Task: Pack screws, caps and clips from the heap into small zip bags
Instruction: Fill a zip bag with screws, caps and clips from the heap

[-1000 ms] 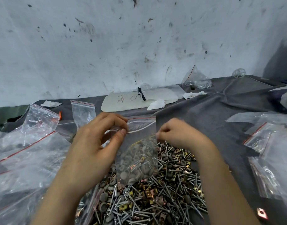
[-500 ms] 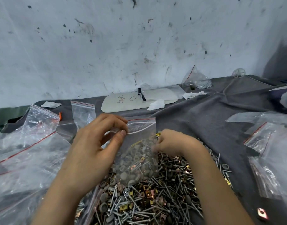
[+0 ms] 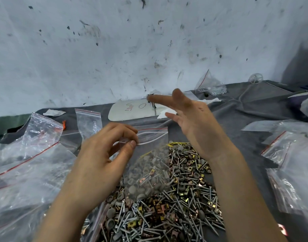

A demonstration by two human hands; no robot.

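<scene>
A small clear zip bag (image 3: 149,165) with a red top stripe hangs upright over the heap, part-filled with grey caps, a few screws and clips. My left hand (image 3: 101,159) pinches its top left edge at the zip line between thumb and fingers. My right hand (image 3: 190,119) is lifted above and to the right of the bag, fingers spread and straight, holding nothing. The heap (image 3: 176,206) of silver screws, grey caps and brass-coloured clips lies on the grey cloth below both hands.
Crumpled large clear bags (image 3: 27,172) cover the left side, more bags (image 3: 292,163) lie at the right. An empty small zip bag (image 3: 88,123) stands behind my left hand. A white board (image 3: 132,110) with red writing and a bag of small metal parts (image 3: 210,86) sit near the wall.
My right hand has let go of the bag's right edge, dipped toward the heap, then risen up and back with fingers spread. My left hand keeps pinching the bag.
</scene>
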